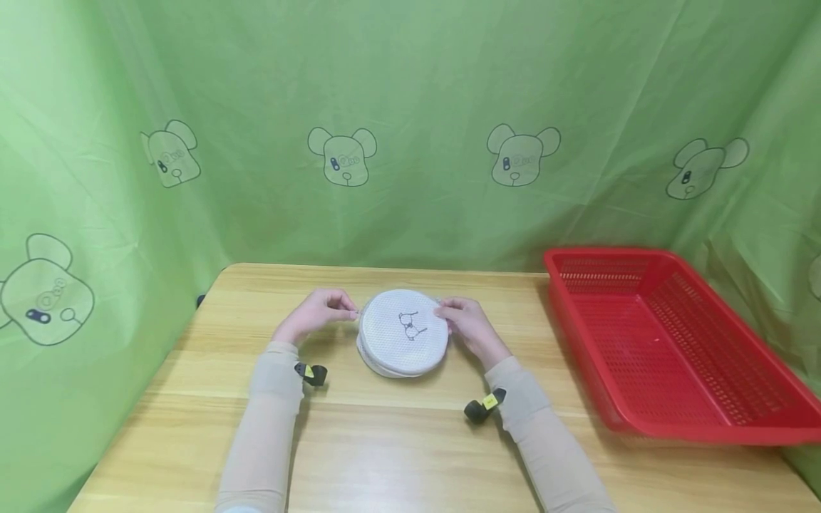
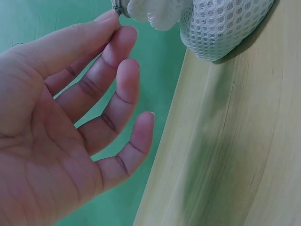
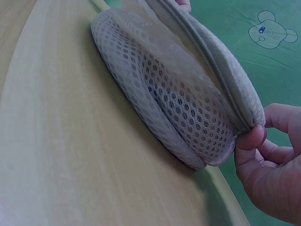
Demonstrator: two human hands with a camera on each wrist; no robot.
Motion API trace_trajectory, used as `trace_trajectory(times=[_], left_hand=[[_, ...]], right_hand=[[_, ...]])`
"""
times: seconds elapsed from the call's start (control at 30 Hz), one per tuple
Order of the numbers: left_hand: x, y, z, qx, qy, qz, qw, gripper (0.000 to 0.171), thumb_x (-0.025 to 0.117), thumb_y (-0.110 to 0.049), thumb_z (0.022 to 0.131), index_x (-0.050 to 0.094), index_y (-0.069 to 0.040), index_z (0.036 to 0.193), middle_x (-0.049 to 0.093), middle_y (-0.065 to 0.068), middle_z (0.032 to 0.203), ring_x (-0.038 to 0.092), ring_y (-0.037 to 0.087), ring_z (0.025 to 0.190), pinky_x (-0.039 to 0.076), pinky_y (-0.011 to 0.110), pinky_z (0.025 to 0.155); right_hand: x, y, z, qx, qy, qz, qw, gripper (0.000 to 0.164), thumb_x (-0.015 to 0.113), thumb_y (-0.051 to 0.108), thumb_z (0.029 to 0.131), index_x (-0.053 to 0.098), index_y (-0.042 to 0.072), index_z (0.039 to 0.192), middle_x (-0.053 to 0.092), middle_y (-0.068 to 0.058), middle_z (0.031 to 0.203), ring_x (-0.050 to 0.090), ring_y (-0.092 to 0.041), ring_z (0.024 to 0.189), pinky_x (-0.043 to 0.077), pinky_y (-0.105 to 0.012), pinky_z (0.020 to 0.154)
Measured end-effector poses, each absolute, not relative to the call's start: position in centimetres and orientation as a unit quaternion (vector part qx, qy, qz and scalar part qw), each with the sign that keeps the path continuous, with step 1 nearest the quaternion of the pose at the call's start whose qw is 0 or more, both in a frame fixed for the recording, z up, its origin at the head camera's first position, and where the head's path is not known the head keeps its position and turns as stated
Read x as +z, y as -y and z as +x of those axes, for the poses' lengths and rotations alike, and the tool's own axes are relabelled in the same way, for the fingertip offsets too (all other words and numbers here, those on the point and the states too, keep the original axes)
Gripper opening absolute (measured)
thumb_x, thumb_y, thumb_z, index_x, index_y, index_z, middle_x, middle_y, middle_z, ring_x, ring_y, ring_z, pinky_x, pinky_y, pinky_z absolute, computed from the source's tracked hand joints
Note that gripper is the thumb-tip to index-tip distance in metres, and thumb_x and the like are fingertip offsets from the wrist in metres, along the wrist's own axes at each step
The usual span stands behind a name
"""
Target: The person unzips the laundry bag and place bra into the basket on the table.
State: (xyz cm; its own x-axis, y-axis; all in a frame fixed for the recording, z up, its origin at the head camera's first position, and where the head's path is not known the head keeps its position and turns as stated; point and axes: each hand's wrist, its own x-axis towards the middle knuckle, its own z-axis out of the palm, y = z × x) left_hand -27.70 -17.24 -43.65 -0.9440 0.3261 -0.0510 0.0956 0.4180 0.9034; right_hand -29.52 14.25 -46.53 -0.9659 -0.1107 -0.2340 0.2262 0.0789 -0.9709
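A round white mesh laundry bag (image 1: 388, 345) with a line drawing of a bra on its lid stands on the wooden table, its top tilted toward me. A grey zipper (image 3: 207, 56) runs round the rim, and the soft mesh side below it sags in folds. At the bag's left edge my left hand (image 1: 317, 313) pinches a small dark bit at the zipper between thumb and forefinger; the other fingers are spread and loosely bent. On the opposite side my right hand (image 1: 473, 329) pinches the rim by the zipper, thumb at the seam.
A large red plastic basket (image 1: 612, 377) with slotted walls stands at the right side of the table (image 1: 385, 456). Green curtains (image 1: 436, 214) printed with bear heads hang behind and along both sides. Each wrist wears a strap with a small black camera.
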Motion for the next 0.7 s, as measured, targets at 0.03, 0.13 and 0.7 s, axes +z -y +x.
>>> trace_trajectory(times=[0.03, 0.13, 0.7], left_hand=[[-43.65, 17.27, -27.72, 0.523, -0.835, 0.128, 0.112, 0.017, 0.073, -0.014, 0.085, 0.068, -0.005, 0.098, 0.069, 0.005, 0.093, 0.061, 0.02, 0.094, 0.043, 0.041, 0.099], [-43.74, 17.36, -27.8, 0.521, -0.836, 0.128, 0.115, 0.016, 0.073, -0.014, 0.085, 0.068, -0.005, 0.098, 0.069, 0.004, 0.093, 0.061, 0.02, 0.094, 0.043, 0.041, 0.099], [-43.51, 17.72, -27.63, 0.508, -0.837, 0.149, 0.139, 0.016, 0.074, -0.014, 0.084, 0.068, -0.005, 0.095, 0.07, 0.004, 0.094, 0.061, 0.019, 0.095, 0.045, 0.036, 0.095]], right_hand=[[-46.51, -14.25, -29.52, -0.677, -0.724, 0.041, 0.126, 0.032, 0.065, 0.003, 0.088, 0.056, -0.007, 0.116, 0.062, -0.003, 0.096, 0.056, -0.007, 0.069, 0.048, -0.016, 0.059], [-46.41, -14.28, -29.47, -0.677, -0.723, 0.044, 0.128, 0.034, 0.065, 0.003, 0.088, 0.055, -0.007, 0.119, 0.062, -0.004, 0.099, 0.057, -0.007, 0.071, 0.049, -0.016, 0.06], [-46.51, -14.23, -29.55, -0.67, -0.732, 0.044, 0.12, 0.034, 0.065, 0.004, 0.088, 0.056, -0.007, 0.118, 0.062, -0.009, 0.109, 0.058, -0.008, 0.077, 0.052, -0.017, 0.067]])
